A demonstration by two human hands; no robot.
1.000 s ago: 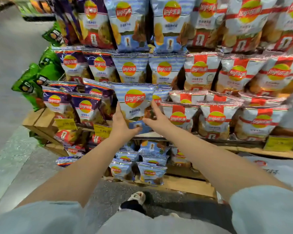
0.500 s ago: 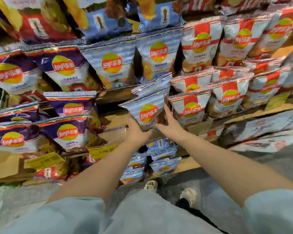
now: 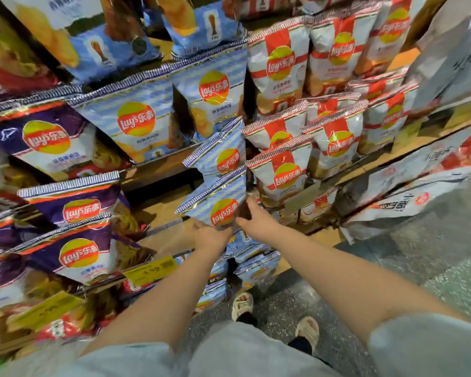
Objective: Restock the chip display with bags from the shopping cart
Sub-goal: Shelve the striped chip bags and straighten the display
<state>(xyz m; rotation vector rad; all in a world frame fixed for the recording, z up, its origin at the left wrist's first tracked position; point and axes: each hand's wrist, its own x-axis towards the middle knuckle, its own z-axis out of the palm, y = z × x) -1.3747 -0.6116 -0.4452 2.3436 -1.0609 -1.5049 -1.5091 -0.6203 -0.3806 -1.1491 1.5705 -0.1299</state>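
Observation:
A blue-striped chip bag (image 3: 218, 202) stands tilted at the front of a wooden shelf (image 3: 158, 213), in front of a second blue-striped bag (image 3: 223, 152). My left hand (image 3: 211, 236) grips its bottom left corner from below. My right hand (image 3: 257, 220) holds its lower right edge. The chip display fills the view: purple bags (image 3: 74, 208) to the left, red-and-white bags (image 3: 282, 170) to the right, bigger blue bags (image 3: 136, 121) above. The shopping cart is out of view.
Bare wooden shelf shows left of the held bag. Small blue bags (image 3: 252, 268) lie on the lowest tier below my hands. Yellow price tags (image 3: 150, 269) hang on the shelf edges. Large pale sacks (image 3: 408, 197) lie at the right. My sandalled feet (image 3: 305, 329) stand on speckled floor.
The camera has moved closer and swung left. Both hands have carried the blue-striped bag in and lower, to the shelf front by the red-and-white bags.

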